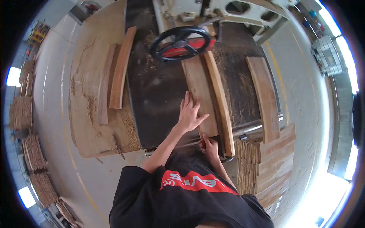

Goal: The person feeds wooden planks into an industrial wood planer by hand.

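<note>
Your left hand [189, 114]: palm down, flat, fingers [186, 99] spread and aimed far, thumb [203, 119] stuck out to the right. Left wrist [180, 129] near straight, left forearm [163, 149] angled far and right from your near-left side. Your right hand [209, 147] sits nearer and slightly right of it, apart from it, fingers curled in, one digit [205, 138] up toward far. Can't tell how tight that curl is. Right forearm [223, 169] angles far and left. Both forearms bare.
</note>
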Demonstrator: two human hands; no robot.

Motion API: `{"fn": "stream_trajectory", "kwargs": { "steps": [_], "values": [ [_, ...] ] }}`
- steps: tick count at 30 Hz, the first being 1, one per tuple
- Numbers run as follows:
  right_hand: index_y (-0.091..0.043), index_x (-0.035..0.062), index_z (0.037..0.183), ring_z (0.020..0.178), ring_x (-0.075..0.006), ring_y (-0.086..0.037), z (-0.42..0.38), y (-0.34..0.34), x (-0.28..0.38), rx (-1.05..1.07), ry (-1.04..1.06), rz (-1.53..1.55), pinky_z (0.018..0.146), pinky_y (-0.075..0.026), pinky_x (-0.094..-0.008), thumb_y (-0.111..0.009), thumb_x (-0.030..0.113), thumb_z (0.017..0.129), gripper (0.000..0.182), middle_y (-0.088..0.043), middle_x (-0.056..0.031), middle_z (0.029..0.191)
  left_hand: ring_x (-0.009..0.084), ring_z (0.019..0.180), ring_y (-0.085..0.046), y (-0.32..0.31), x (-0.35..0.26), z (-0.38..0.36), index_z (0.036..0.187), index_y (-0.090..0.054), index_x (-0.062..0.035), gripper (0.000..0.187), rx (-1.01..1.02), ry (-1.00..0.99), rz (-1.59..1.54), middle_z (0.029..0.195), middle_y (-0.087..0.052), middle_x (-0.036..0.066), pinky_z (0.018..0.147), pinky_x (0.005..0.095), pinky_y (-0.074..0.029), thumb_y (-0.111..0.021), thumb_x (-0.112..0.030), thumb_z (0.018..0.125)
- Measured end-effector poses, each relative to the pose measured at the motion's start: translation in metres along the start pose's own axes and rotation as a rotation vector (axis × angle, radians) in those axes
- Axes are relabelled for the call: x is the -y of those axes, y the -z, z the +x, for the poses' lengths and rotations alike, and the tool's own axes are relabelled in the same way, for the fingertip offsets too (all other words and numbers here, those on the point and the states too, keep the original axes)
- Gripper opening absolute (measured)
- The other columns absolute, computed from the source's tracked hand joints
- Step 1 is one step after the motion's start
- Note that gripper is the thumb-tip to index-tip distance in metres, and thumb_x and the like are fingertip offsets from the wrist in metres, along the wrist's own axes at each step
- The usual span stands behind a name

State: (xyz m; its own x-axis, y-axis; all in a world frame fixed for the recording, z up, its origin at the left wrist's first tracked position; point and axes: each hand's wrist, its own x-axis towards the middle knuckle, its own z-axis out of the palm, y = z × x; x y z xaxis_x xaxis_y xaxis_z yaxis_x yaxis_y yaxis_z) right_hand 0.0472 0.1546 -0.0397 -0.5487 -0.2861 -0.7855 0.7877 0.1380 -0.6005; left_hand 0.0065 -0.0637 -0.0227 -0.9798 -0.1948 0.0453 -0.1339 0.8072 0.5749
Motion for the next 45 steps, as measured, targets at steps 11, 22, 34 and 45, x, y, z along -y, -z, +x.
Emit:
{"fn": "stream_trajectory", "kwargs": {
  "steps": [11, 22, 34, 45],
  "values": [
    [-0.072, -0.0015, 0.091, 0.050, -0.0105, -0.055, 0.067, -0.050, 0.075, -0.044, 0.116, -0.041, 0.043, -0.038, -0.0255, -0.074, 0.044, 0.107, 0.048, -0.066, -0.0058, 0.071, 0.0550, 0.160, -0.029, 0.109, 0.160, 0.021, 0.141, -0.067, -0.0004, 0.064, -0.607, 0.246, -0.047, 0.161, -0.048, 0.031, 0.123, 0.0637, -0.037, -0.085, -0.035, 0.090],
    [-0.076, -0.0012, 0.101, 0.059, -0.0136, -0.068, 0.123, -0.093, 0.127, 0.025, 0.256, -0.151, 0.050, -0.052, -0.0274, -0.066, 0.044, 0.111, 0.047, -0.075, -0.0073, 0.079, 0.0406, 0.131, -0.055, 0.167, 0.243, -0.057, 0.165, -0.048, -0.0119, 0.086, -0.549, 0.831, 0.362, 0.134, -0.067, 0.017, 0.106, 0.0556, -0.048, -0.086, -0.034, 0.092],
    [-0.057, 0.0028, 0.149, 0.091, -0.0115, -0.071, -0.013, -0.107, 0.080, 0.572, 0.984, -0.594, 0.078, -0.051, -0.0236, -0.085, 0.019, 0.096, 0.061, -0.077, -0.0048, 0.112, 0.0384, 0.137, -0.064, 0.033, 0.093, -0.125, 0.164, -0.041, 0.0045, 0.076, -0.322, 0.223, -2.428, 0.157, -0.055, 0.030, 0.110, 0.0513, -0.058, -0.045, -0.053, 0.115],
    [-0.068, 0.0061, 0.143, 0.109, -0.0304, -0.073, -0.054, -0.063, 0.048, 0.411, 1.394, -1.095, 0.083, -0.067, -0.0394, -0.095, 0.012, 0.077, 0.071, -0.056, -0.0162, 0.149, 0.0332, 0.149, -0.053, 0.014, 0.030, -0.138, 0.160, -0.049, -0.0023, 0.074, -0.262, 0.298, -2.441, 0.156, -0.060, 0.019, 0.119, 0.0494, -0.051, -0.040, -0.060, 0.114]
  ]
}}
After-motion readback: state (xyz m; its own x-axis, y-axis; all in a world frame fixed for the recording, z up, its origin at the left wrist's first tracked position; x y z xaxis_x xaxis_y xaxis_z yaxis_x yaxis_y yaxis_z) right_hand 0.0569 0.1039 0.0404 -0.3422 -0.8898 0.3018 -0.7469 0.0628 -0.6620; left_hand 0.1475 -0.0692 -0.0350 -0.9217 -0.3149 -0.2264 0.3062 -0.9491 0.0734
